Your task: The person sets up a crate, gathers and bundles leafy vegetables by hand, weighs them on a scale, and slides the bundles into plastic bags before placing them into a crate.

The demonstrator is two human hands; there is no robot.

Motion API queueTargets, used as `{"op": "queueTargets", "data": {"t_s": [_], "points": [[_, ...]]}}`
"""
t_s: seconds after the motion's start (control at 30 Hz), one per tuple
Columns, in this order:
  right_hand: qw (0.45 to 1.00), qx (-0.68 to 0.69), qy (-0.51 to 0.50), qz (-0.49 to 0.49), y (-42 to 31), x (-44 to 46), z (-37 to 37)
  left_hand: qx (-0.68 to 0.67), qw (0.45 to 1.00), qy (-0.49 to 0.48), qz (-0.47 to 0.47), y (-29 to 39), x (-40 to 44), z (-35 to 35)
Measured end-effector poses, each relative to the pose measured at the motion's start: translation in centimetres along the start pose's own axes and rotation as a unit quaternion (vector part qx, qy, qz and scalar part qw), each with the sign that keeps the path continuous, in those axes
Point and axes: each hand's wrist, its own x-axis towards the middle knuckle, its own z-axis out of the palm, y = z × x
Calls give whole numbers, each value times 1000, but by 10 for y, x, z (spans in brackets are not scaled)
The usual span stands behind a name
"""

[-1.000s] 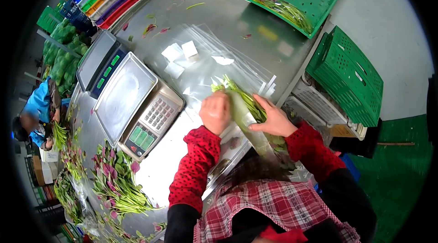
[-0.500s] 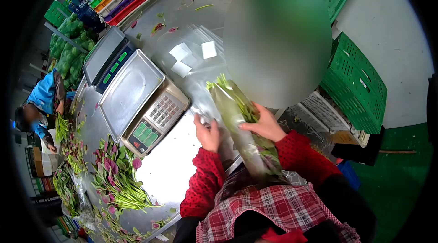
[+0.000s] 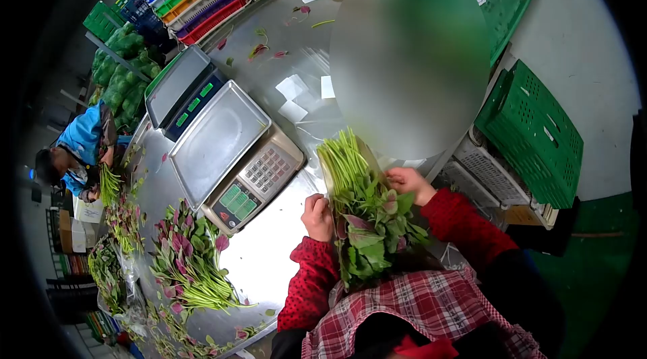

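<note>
A bunch of leafy greens (image 3: 367,221), with pale green stems and some purple-tinged leaves, is in front of my apron. Its stems point away from me. Clear plastic wrapping (image 3: 369,157) shows along its edges; whether it wraps all the way round I cannot tell. My left hand (image 3: 318,217) is closed at the left edge of the bunch, seemingly pinching the plastic. At the right edge my right hand (image 3: 412,185) has its fingers bent in, also apparently gripping the plastic. To the left stands a digital scale (image 3: 266,167) with a bare metal pan (image 3: 219,140).
A loose heap of red-green leafy stems (image 3: 192,261) lies left on the metal table (image 3: 249,56). Paper slips (image 3: 292,87) lie beyond the scale. Green crates (image 3: 532,133) stand at right, stacked coloured crates (image 3: 202,2) at back left. A person in blue (image 3: 84,137) holds greens at far left.
The bunch has turned so its leaves now face up, with the plastic at its sides. My right hand has moved to its right edge; my left hand has closed at its left edge.
</note>
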Motion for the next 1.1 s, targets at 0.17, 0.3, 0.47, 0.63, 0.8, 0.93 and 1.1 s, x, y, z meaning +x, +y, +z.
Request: {"op": "queueTargets", "data": {"t_s": [0.17, 0.3, 0.47, 0.63, 0.8, 0.93, 1.1], "points": [[979, 103, 112, 139, -122, -23, 55, 252, 950, -184, -33, -26, -3, 0], [885, -464, -30, 10, -138, -41, 46, 132, 953, -262, -69, 24, 16, -29], [934, -346, -90, -4, -141, -122, 61, 71, 935, -345, -45, 77, -60, -79], [938, -328, -73, -90, -197, -91, 58, 18, 948, -316, -38, 118, -2, -97], [819, -332, 121, -452, -395, -48, 37, -341, 930, -79, -111, 252, 181, -166], [839, -226, 96, -485, -469, -60, 41, -371, 928, -31, 10, 266, 202, -178], [756, -557, 83, -334, -440, 3, 12, -443, 888, -55, -111, 192, 191, -134]]}}
